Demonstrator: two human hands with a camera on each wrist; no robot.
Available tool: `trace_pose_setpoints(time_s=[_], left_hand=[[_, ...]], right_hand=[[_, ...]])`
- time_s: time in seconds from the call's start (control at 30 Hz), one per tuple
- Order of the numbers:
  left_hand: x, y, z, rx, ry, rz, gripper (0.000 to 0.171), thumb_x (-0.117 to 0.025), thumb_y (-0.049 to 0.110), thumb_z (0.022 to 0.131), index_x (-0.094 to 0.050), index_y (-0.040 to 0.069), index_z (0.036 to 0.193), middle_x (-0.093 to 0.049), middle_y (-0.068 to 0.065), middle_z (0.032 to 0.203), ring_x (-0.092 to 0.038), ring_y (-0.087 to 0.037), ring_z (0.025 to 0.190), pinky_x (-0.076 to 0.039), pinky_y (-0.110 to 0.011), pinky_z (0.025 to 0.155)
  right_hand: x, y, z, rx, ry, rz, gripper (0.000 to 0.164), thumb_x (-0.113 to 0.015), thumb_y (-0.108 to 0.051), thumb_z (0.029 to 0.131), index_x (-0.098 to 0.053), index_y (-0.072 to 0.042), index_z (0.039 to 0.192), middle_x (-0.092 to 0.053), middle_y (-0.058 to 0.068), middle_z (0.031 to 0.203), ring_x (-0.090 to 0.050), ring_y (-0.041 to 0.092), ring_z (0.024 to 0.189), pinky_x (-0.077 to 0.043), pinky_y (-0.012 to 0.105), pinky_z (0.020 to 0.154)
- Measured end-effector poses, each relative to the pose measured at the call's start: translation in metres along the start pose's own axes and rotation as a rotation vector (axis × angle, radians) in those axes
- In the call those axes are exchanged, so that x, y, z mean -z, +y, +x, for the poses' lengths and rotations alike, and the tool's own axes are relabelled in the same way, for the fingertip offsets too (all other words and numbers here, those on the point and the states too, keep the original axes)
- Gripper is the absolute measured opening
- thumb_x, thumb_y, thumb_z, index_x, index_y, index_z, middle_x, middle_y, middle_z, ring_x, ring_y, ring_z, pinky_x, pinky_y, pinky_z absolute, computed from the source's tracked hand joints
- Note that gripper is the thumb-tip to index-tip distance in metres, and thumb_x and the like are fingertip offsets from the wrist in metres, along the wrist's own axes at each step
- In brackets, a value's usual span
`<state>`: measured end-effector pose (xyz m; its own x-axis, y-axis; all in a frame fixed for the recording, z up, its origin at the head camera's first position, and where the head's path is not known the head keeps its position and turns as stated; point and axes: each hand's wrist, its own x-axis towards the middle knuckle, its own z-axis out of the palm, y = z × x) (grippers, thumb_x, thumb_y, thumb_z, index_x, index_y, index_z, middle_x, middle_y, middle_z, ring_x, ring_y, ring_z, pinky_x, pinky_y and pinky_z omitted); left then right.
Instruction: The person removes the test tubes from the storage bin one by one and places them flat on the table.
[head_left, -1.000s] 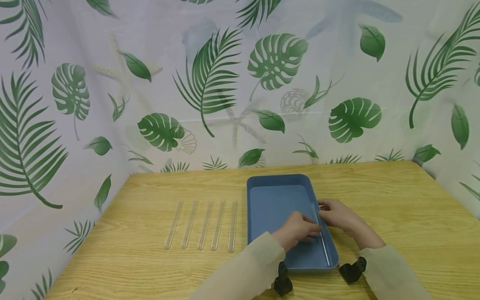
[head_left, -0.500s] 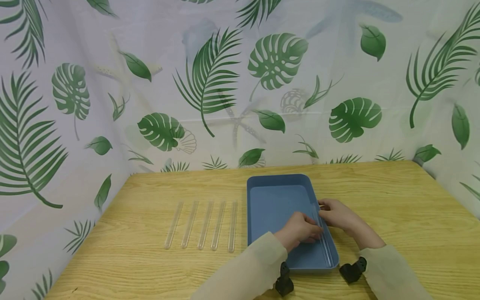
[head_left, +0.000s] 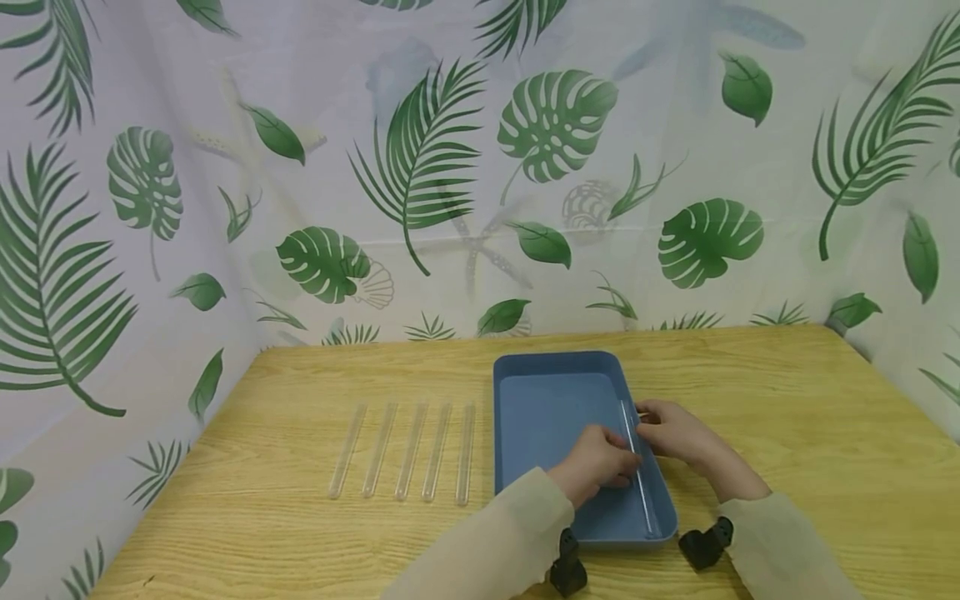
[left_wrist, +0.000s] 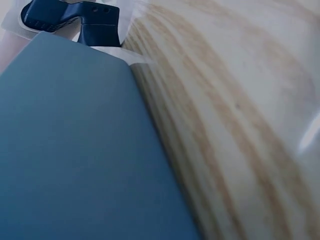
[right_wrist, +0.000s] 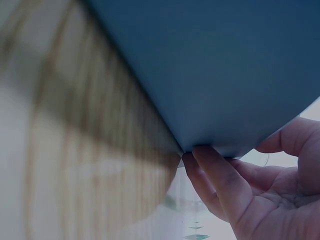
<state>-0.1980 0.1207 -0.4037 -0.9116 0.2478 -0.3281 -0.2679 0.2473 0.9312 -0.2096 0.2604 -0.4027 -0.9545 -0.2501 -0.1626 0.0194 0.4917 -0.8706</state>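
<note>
A clear test tube (head_left: 647, 504) lies lengthwise in the blue tray (head_left: 555, 364), a little in from its right wall. My left hand (head_left: 598, 458) reaches into the tray and pinches the tube near its middle; the fingertips partly cover it. At the tray's right side, my right hand (head_left: 678, 432) grips the rim. In the right wrist view, the right fingers (right_wrist: 227, 187) touch the outside of the tray wall (right_wrist: 210, 75), with the thumb at its edge. The left wrist view shows the tray's outer wall (left_wrist: 85, 145) but not the left hand.
Left of the tray, several clear test tubes (head_left: 465, 454) lie in a row on the wooden table (head_left: 262, 467). A leaf-printed cloth (head_left: 450, 183) hangs behind the table and along its sides. Black devices (head_left: 567, 567) are worn at both wrists.
My left fingers have closed on the test tube in the tray. The tube has shifted slightly left, away from the right wall. My right hand stays on the rim.
</note>
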Motion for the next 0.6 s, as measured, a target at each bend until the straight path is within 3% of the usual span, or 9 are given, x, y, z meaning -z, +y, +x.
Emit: trace_pose_setpoints(time_s=[0.23,0.6], left_hand=[[0.003,0.001,-0.001,-0.06,0.054,-0.047,0.016,-0.062,-0.006,0.074,-0.049,0.003,0.079,-0.05,-0.007,0.07,-0.057,-0.022,0.057,-0.051,-0.035,0.054],[0.02,0.005,-0.008,-0.052,0.006,-0.146,0.014,-0.061,-0.002,0.077,-0.05,0.002,0.085,-0.052,-0.009,0.077,-0.056,-0.019,0.067,-0.051,-0.035,0.058]], right_hand=[[0.0,0.001,0.001,-0.007,0.006,-0.02,0.046,-0.039,-0.002,0.089,-0.024,0.022,0.126,-0.038,0.039,0.119,-0.045,0.043,0.106,-0.046,0.045,0.079],[-0.001,0.0,0.001,-0.015,0.006,0.001,0.047,-0.038,-0.002,0.088,-0.022,0.022,0.126,-0.04,0.038,0.117,-0.05,0.039,0.102,-0.046,0.044,0.078]])
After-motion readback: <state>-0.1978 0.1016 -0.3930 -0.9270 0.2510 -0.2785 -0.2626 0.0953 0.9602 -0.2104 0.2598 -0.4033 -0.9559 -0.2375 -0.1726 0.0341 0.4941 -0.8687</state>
